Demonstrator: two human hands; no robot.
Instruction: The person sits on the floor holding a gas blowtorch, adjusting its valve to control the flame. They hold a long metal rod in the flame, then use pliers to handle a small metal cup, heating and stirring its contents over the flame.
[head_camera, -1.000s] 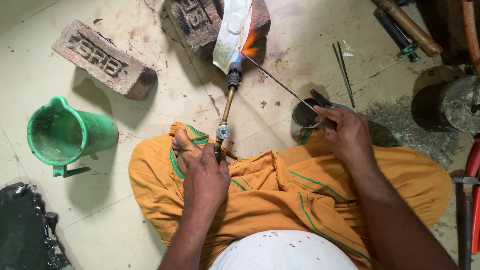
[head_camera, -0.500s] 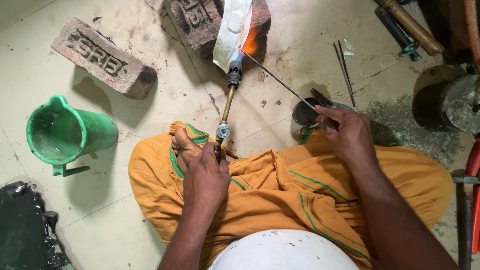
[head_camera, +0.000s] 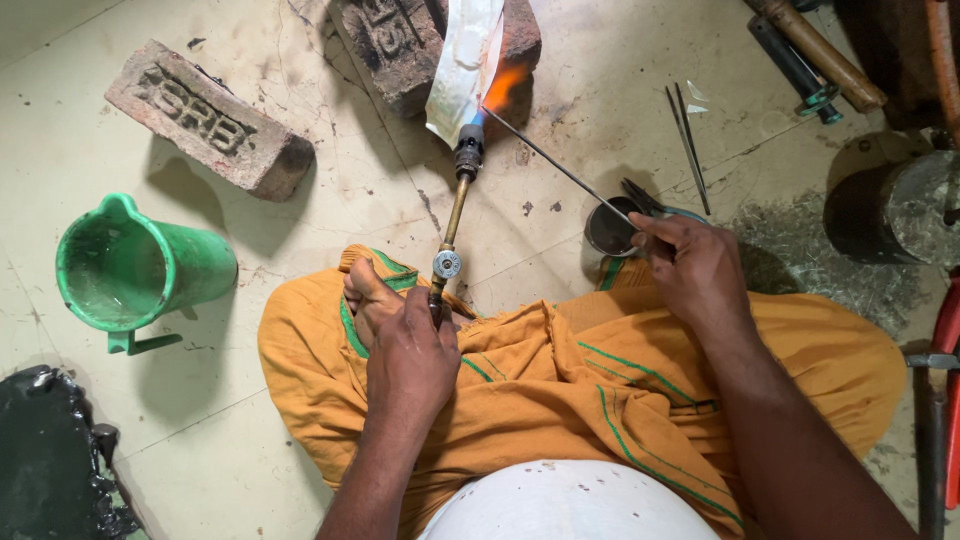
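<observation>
- While the head view looks down on a person sitting on the floor (head_camera: 300, 470) in orange cloth, the left hand (head_camera: 410, 355) is closed around the handle of one gas torch (head_camera: 452, 225).
- One orange flame (head_camera: 508, 85) burns at the torch tip, against a white sheet-metal piece (head_camera: 462, 55) that leans on a brick.
- Pinched shut, the right hand (head_camera: 695, 265) holds one thin metal rod (head_camera: 560, 165), whose far end reaches the flame.
- Two bricks: one (head_camera: 205, 120) lies alone at upper left, the other (head_camera: 400, 40) sits behind the metal piece at the top edge.
- One green jug (head_camera: 135, 270) stands left of the knee, well apart from the torch.
- One small tin (head_camera: 610, 230) sits just beside the right hand, with scissors (head_camera: 645, 198) at its rim.
- Two more thin rods (head_camera: 688, 140) lie side by side on the floor beyond the tin.
- One grey cylinder (head_camera: 905, 210) stands at the right edge.
- Open floor lies between jug and torch; the right side is crowded.
</observation>
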